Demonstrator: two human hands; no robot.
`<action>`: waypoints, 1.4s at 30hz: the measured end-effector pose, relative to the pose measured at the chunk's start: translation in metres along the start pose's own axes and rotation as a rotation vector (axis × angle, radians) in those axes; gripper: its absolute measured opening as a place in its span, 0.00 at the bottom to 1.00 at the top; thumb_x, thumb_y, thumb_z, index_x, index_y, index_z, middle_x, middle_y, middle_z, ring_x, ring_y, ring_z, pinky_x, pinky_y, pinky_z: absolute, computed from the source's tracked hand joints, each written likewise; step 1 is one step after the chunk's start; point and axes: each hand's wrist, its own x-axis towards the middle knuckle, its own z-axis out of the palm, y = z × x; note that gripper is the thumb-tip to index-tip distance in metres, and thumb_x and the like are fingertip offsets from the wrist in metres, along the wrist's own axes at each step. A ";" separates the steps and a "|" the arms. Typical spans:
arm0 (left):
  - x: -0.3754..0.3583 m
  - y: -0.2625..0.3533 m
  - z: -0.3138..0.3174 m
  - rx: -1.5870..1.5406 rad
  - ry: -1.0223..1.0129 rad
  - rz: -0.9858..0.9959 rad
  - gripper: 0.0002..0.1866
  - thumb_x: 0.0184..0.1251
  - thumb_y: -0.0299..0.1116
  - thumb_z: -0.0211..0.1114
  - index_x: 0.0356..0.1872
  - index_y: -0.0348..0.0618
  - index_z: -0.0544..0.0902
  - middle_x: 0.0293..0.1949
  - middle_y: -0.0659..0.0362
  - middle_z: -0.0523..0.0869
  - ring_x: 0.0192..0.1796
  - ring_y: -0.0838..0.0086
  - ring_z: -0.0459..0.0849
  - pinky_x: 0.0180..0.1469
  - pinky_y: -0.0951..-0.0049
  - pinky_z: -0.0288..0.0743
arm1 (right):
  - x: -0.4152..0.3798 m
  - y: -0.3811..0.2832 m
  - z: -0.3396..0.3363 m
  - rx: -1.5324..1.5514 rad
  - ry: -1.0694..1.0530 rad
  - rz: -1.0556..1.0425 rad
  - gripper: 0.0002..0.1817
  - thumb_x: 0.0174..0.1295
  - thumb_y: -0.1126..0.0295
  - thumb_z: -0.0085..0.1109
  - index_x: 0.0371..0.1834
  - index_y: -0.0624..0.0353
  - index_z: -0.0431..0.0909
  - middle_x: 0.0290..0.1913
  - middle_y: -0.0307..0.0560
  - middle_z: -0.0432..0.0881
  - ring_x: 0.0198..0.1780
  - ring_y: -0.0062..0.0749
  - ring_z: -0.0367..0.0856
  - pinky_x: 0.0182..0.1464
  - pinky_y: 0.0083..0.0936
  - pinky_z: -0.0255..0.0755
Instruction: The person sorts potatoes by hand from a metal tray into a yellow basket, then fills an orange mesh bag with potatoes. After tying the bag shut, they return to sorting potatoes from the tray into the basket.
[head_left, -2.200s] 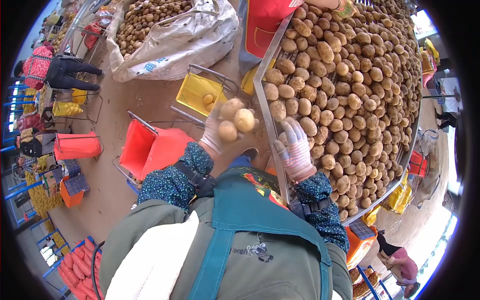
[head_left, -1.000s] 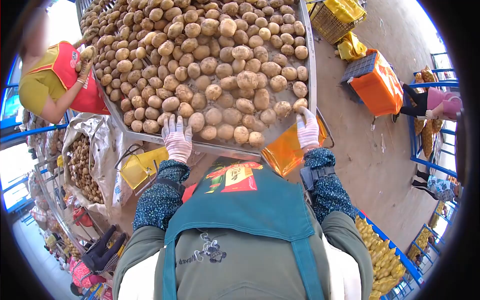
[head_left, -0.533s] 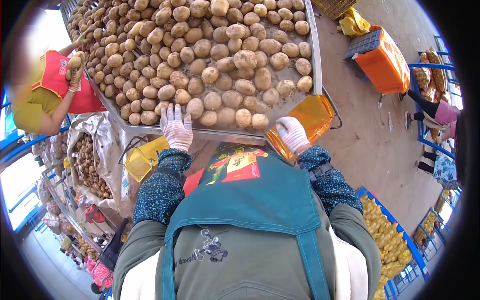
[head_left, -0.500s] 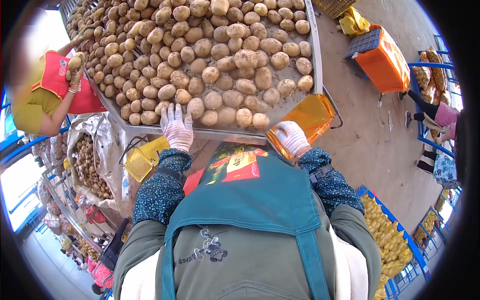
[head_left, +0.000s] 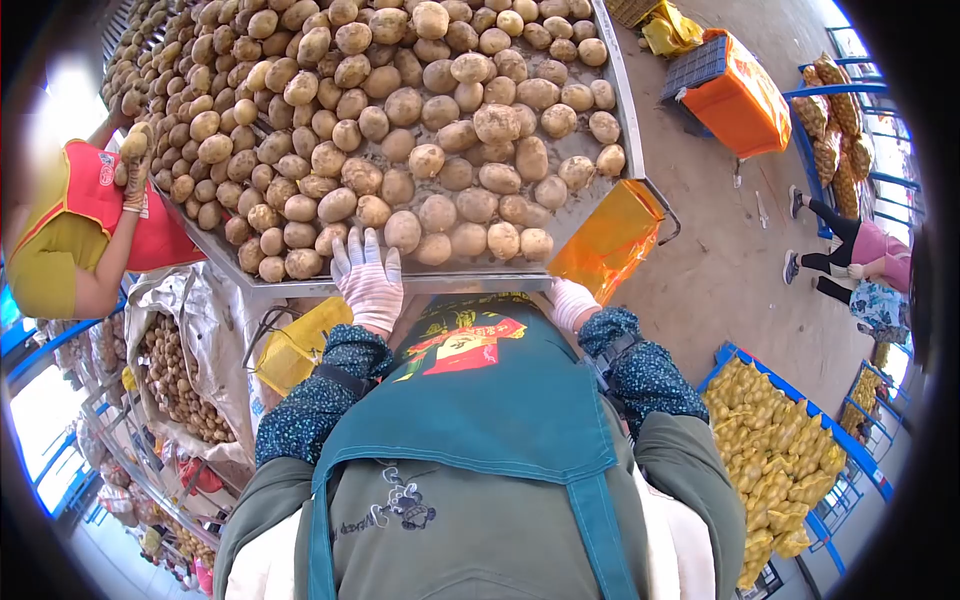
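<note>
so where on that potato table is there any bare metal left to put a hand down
Bare metal shows along the table near rim, between the left hand and the right hand, and up the right rim above the orange bag. Small gaps open among the near potatoes. Farther back they lie packed, touching.

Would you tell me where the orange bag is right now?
In the head view, the orange bag hangs off the potato table's near right corner, just above the right hand.
</note>
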 end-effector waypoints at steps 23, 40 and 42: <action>-0.001 0.008 -0.002 0.074 0.014 0.026 0.29 0.72 0.47 0.61 0.67 0.38 0.76 0.69 0.48 0.76 0.75 0.42 0.63 0.72 0.41 0.60 | -0.005 0.020 -0.153 0.166 0.722 -0.206 0.25 0.64 0.52 0.62 0.62 0.51 0.79 0.69 0.57 0.76 0.70 0.54 0.73 0.69 0.47 0.68; 0.001 0.010 -0.007 0.039 0.012 -0.004 0.28 0.72 0.47 0.61 0.65 0.37 0.78 0.66 0.46 0.78 0.75 0.42 0.64 0.72 0.40 0.60 | -0.002 0.019 -0.131 0.045 0.615 -0.102 0.28 0.64 0.50 0.63 0.66 0.45 0.78 0.73 0.59 0.68 0.72 0.57 0.67 0.72 0.55 0.60; 0.001 0.011 -0.008 0.033 0.023 -0.010 0.28 0.72 0.47 0.61 0.65 0.37 0.78 0.66 0.47 0.78 0.75 0.42 0.64 0.73 0.40 0.59 | 0.007 0.037 -0.157 0.091 0.680 -0.152 0.21 0.60 0.55 0.68 0.52 0.54 0.83 0.57 0.53 0.83 0.62 0.52 0.77 0.65 0.49 0.71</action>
